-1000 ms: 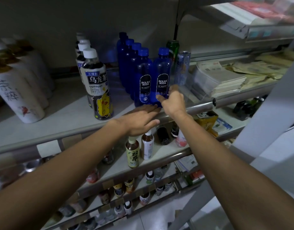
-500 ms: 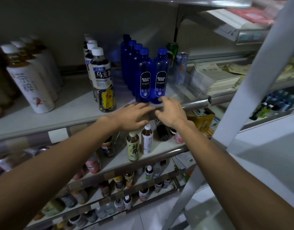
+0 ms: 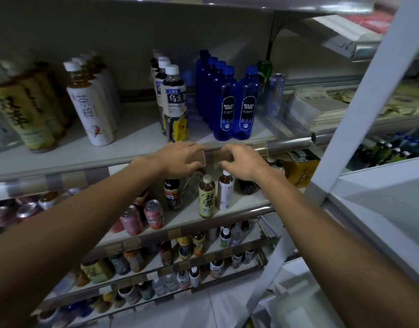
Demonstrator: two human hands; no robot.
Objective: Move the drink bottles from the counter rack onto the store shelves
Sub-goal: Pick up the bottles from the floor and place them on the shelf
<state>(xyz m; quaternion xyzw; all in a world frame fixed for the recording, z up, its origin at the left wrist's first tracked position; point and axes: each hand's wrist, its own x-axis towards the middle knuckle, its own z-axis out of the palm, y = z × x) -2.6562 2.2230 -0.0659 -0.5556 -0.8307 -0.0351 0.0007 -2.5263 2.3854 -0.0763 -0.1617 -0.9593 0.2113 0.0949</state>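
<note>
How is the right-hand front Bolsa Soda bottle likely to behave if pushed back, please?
Tall and narrow, the Bolsa Soda bottle would probably tip if pushed near its cap. Its smooth base may slide readily on the smooth shelf. Its dark blue wall hides the fill, so its weight is uncertain.
</note>
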